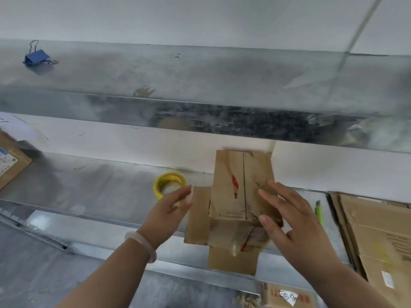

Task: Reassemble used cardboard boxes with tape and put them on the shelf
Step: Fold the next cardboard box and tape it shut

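A galvanised metal shelf [89,192] ran along a white wall [200,18], with an upper shelf [200,74] above it carrying a blue binder clip [36,57]. On the lower level lay a yellow tape roll [170,184], a green utility knife [319,213] and a stack of flattened cardboard [373,230] at the right. The cardboard box [235,192] stood at the shelf's front edge, flaps out; the right hand [289,218] lay spread against its right side, gripping nothing, while the left hand [169,207] reached straight-fingered to the left flap, contact blurred.
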